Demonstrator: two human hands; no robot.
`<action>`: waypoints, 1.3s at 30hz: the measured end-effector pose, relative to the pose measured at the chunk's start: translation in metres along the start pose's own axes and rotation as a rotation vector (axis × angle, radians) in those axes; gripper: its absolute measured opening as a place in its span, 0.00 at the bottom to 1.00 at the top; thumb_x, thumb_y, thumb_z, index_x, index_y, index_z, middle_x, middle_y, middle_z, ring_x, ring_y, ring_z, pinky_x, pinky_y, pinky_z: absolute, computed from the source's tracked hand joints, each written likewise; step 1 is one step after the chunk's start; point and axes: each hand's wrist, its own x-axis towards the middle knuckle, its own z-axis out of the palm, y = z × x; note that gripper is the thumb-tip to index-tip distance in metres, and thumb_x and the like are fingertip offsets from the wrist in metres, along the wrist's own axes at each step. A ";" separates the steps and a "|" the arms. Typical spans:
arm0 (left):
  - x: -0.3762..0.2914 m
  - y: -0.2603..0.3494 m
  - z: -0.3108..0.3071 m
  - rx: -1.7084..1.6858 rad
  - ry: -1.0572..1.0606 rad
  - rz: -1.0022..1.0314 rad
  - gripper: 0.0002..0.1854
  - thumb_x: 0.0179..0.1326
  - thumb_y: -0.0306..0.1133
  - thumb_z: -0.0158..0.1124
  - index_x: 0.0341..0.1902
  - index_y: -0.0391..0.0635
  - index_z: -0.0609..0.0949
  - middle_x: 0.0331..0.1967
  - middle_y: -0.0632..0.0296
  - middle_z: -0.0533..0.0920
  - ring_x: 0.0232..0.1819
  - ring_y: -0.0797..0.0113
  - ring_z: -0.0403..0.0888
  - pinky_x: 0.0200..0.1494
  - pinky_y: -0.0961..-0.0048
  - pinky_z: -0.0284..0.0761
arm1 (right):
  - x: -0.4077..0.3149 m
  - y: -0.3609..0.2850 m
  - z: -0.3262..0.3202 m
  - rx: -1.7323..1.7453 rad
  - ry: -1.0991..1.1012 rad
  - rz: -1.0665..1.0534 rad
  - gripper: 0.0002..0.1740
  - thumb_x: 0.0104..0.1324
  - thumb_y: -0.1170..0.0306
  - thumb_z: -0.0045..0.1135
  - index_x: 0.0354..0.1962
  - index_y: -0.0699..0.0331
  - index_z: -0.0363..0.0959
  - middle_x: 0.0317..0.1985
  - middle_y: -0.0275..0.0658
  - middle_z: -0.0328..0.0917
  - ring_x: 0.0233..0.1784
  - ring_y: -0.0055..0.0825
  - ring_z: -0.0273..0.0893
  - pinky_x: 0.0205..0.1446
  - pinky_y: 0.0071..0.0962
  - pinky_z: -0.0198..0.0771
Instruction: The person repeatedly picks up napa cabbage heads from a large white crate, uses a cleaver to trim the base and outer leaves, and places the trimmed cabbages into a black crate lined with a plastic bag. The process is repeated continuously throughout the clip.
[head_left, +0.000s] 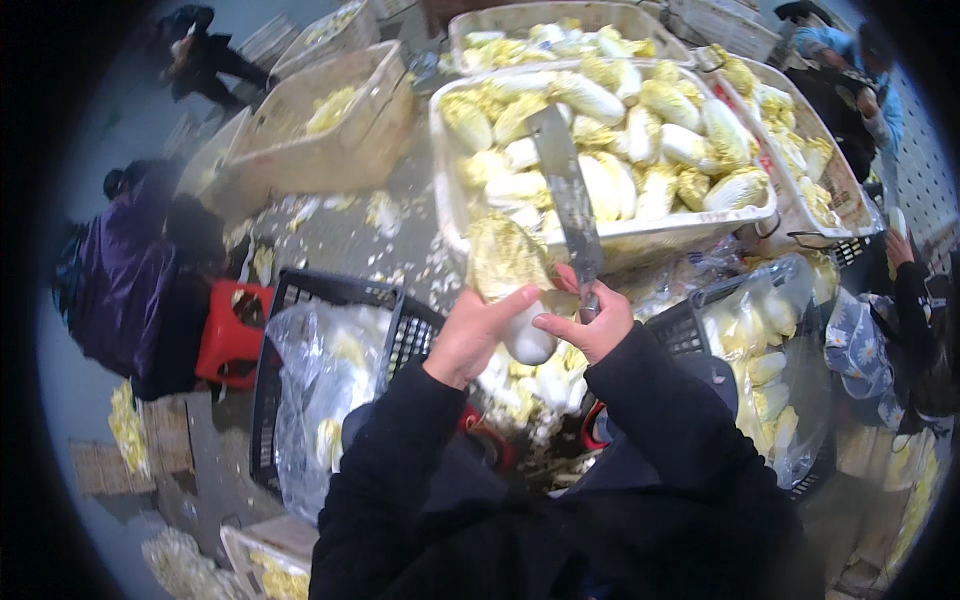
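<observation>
My left hand (476, 330) is wrapped around a napa cabbage (506, 259), its leafy yellow end pointing away from me and its white base towards my lap. My right hand (596, 319) grips the handle of a wide-bladed knife (570, 187), whose blade points up and away over the cabbage bin. The right thumb reaches to the cabbage's white base. Just beyond both hands stands a large white plastic bin (442, 191) heaped with napa cabbages (645, 135). Trimmed cabbage leaves (536, 382) lie below the hands, between my legs.
Black plastic crates lined with clear bags flank me, one left (270, 367) and one right (675, 330), both holding cabbages. More bins stand behind, including a tan bin (322, 161). A person (127, 262) sits by a red stool (234, 330); others work at right. Scraps litter the wet floor (352, 232).
</observation>
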 end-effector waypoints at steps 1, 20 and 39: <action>-0.011 -0.005 -0.008 -0.013 -0.013 -0.003 0.21 0.58 0.28 0.61 0.54 0.35 0.70 0.46 0.59 0.77 0.46 0.72 0.75 0.49 0.75 0.70 | -0.003 0.001 0.012 -0.076 -0.057 0.084 0.30 0.40 0.56 0.76 0.35 0.68 0.74 0.28 0.37 0.77 0.30 0.17 0.72 0.35 0.19 0.67; -0.013 -0.027 -0.053 0.611 0.245 0.447 0.15 0.67 0.34 0.48 0.45 0.31 0.74 0.31 0.57 0.79 0.33 0.77 0.73 0.36 0.79 0.70 | 0.001 0.010 0.027 0.327 -0.366 0.480 0.25 0.51 0.66 0.69 0.45 0.67 0.70 0.33 0.33 0.77 0.31 0.14 0.71 0.33 0.16 0.64; -0.028 -0.005 -0.049 0.399 0.254 0.597 0.09 0.60 0.25 0.55 0.44 0.40 0.76 0.40 0.58 0.77 0.40 0.73 0.75 0.40 0.80 0.70 | -0.007 0.012 0.024 0.894 -0.654 0.510 0.47 0.51 0.43 0.61 0.59 0.65 0.56 0.51 0.44 0.72 0.53 0.30 0.73 0.55 0.27 0.70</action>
